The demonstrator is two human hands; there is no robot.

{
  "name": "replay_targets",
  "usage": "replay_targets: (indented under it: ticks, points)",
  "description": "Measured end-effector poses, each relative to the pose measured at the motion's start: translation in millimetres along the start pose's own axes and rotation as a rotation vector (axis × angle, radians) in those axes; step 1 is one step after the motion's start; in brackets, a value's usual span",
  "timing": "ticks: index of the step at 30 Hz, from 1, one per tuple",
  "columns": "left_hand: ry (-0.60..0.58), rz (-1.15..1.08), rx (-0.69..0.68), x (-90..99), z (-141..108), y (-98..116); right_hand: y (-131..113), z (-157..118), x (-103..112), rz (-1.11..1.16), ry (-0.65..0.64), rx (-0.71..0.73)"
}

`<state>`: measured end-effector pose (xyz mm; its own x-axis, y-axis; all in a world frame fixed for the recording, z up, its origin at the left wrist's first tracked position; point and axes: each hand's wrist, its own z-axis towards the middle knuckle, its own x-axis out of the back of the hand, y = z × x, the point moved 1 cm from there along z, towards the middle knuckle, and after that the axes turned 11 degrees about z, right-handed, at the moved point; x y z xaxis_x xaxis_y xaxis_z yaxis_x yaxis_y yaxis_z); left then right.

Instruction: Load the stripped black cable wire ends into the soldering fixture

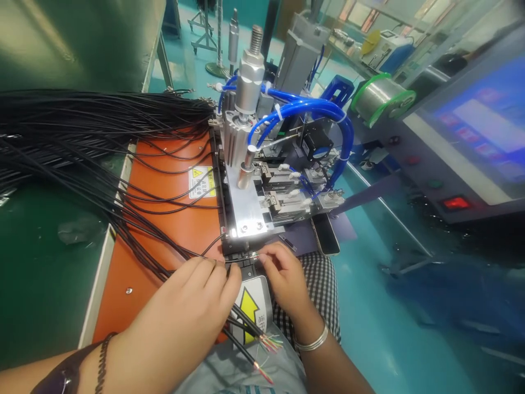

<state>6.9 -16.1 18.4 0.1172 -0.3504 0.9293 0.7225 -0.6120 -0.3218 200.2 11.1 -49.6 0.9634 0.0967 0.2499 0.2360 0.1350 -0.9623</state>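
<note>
My left hand (197, 298) is closed around several black cables (147, 257) at the front edge of the orange plate. Their stripped ends with thin coloured wires (268, 343) stick out below this hand. My right hand (285, 273) pinches the small tip of one black cable at the metal fixture (246, 261), just in front of the machine. That cable runs level between both hands. The exact shape of the tip is hidden by the fingers. Beneath the hands lies a label with a yellow arrow (249, 306).
A machine with a silver cylinder (247, 82) and blue hoses (311, 104) rises behind the fixture. Many black cables (82, 117) cover the left of the orange plate (168, 219). A phone (326, 233), a wire spool (381, 98) and a screen (484, 126) are at the right.
</note>
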Motion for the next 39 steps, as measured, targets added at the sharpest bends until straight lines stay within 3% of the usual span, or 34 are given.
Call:
replay_targets:
  ticks: [7, 11, 14, 20, 26, 30, 34, 39]
  points:
    - [0.028, -0.092, 0.020, -1.1, 0.4, -4.3, -11.2, -3.0, 8.2, -0.130, -0.017, 0.137]
    - [0.004, -0.138, 0.033, -0.7, 2.1, -5.5, -36.6, -18.6, 18.6, -0.186, -0.283, 0.473]
    - [0.003, -0.127, 0.025, 0.0, 2.9, -4.7, -47.2, -29.3, 18.9, -0.161, -0.386, 0.585]
    - [0.032, -0.086, 0.030, 0.2, 2.7, -4.8, -45.2, -31.5, 11.6, -0.095, -0.353, 0.622]
    - [0.057, -0.019, 0.058, -10.9, 6.5, -14.6, -38.1, -24.4, -0.2, -0.132, -0.273, 0.623]
    - [0.185, 0.038, 0.046, -15.4, 5.9, -19.2, -35.2, -18.2, -5.3, -0.111, -0.191, 0.579]
    - [0.370, -0.051, 0.017, -12.5, -0.3, -21.1, -36.6, -14.3, -2.3, -0.072, -0.120, 0.537]
    - [0.434, -0.181, -0.013, -9.7, -6.0, -20.2, -38.4, -11.6, -2.3, -0.038, -0.041, 0.489]
